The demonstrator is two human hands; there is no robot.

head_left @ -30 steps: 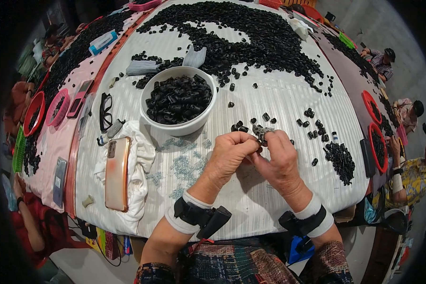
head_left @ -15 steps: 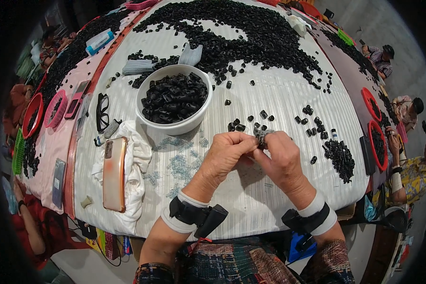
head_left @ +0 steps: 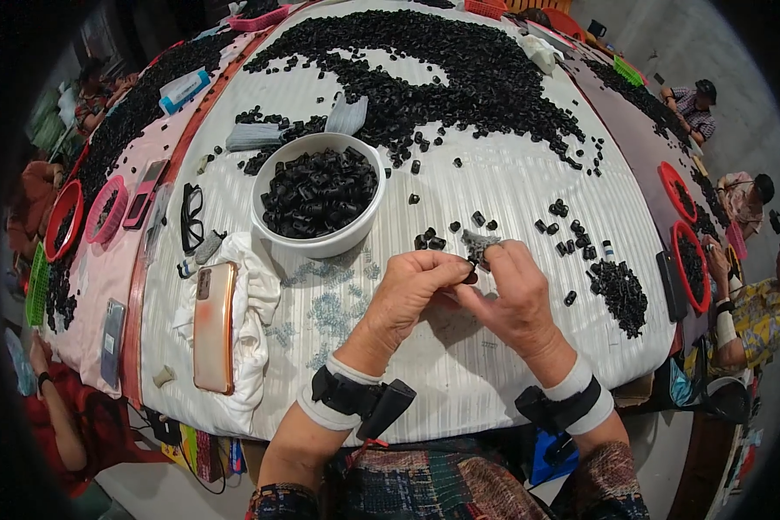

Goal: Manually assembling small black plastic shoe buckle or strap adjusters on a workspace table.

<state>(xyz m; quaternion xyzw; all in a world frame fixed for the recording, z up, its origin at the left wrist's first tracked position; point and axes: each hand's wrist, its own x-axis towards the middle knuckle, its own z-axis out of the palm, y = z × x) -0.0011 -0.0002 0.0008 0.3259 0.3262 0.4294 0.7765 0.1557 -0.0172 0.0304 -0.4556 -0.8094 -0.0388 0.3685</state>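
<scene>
My left hand (head_left: pixel 416 290) is closed in a pinch, with a small black plastic piece (head_left: pixel 471 277) between thumb and index finger. Close against it, my right hand (head_left: pixel 522 299) is also pinched, its fingertips meeting the same piece. A grey, fabric-like bit (head_left: pixel 478 243) shows at the right fingertips; whether it is worn or held I cannot tell. Just beyond the hands lie several loose black pieces (head_left: pixel 429 240). Small clear springs (head_left: pixel 329 303) are scattered left of my left hand. A white bowl (head_left: pixel 316 247) full of black plastic parts stands beyond them.
A large spread of black parts (head_left: pixel 459 52) covers the far table. At right sits a pile of small black pieces (head_left: pixel 620 299). A phone (head_left: pixel 214 325) rests on white cloth (head_left: pixel 256 303) at left, near black glasses (head_left: pixel 191 217). Co-workers sit along both sides.
The view has shifted slightly. My hands stay together over the same spot, and the small black piece between the fingertips now shows more clearly.
</scene>
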